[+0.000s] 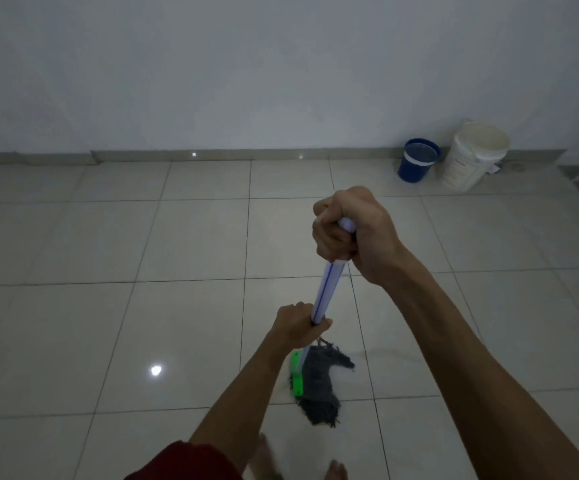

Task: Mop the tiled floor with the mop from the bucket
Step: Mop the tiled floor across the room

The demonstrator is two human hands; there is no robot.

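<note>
The right hand (347, 233) is fisted round the top of the mop handle (328, 289), and the left hand (298, 323) grips it lower down. Just below the left grip, the mop head (315, 382) rests on the tiled floor (73, 323).

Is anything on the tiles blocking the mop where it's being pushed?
Nothing visible does. The mop lies on bare tiled floor; the blue bucket and white bucket stand apart by the far wall.

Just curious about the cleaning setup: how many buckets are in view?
2. A small blue bucket stands by the wall at far right; a larger white bucket stands just right of it. Others may lie out of frame.
</note>
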